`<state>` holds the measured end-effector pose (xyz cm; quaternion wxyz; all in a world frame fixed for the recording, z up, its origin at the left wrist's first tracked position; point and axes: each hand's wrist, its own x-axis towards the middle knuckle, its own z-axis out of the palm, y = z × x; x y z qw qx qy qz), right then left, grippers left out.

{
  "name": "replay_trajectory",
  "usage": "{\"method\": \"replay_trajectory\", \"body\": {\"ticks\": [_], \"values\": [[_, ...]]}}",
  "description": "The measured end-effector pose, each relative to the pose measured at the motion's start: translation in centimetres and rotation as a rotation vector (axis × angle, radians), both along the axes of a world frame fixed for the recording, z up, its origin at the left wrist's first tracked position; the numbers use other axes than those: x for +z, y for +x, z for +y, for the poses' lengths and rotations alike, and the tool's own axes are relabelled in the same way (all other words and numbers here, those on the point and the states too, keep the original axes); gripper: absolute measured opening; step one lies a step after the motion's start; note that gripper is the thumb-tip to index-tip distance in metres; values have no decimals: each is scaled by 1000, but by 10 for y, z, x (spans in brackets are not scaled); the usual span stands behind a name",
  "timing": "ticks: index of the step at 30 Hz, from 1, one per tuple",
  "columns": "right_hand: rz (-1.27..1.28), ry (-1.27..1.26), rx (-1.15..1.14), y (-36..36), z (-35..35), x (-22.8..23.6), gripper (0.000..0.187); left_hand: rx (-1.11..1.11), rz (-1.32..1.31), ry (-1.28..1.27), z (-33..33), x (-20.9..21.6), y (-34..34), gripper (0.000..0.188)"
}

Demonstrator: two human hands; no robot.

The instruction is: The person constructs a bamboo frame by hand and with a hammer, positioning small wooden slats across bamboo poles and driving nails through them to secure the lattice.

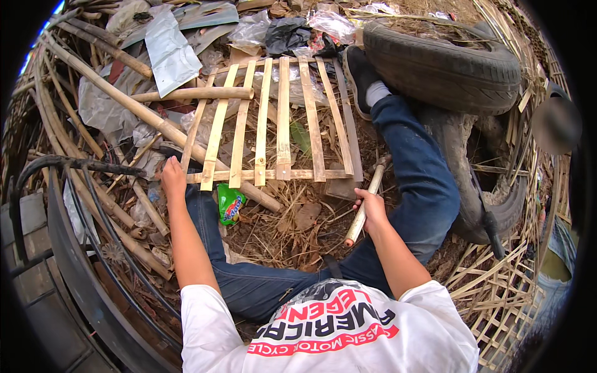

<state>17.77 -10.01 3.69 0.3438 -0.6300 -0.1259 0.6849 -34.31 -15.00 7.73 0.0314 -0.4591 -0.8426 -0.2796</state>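
A panel of pale bamboo slats (283, 124) lies between my legs, its upright strips crossed by one strip near the bottom and another near the top. At its lower left corner, my left hand (173, 179) is closed on the frame's edge, fingertips partly hidden. My right hand (372, 208) is wrapped round a short, pale wooden stick (357, 228), just off the panel's lower right corner. The stick slants up and away; its far end is hard to make out. Beneath the panel's lower left part runs a long bamboo pole (168, 129).
Old tires (448, 74) lie at the right, beside my right leg. Bamboo poles and plastic scraps fill the left. A green wrapper (230, 204) lies near my left leg. At the lower left is a black metal frame (62, 205); woven bamboo lattice (497, 298) lies lower right.
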Motion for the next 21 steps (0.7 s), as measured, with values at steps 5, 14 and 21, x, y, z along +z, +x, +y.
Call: {"method": "replay_trajectory", "body": {"ticks": [5,14,21], "values": [[-37,106,-19,-6,-8,-4,24,123,75,422,-13,22,38,43],[-291,380,46,-20,13,-15,30,-413,-517,47,7,11,284,33],[-205,379,-78,-18,15,-16,24,-498,-413,-234,54,-31,331,45]]}}
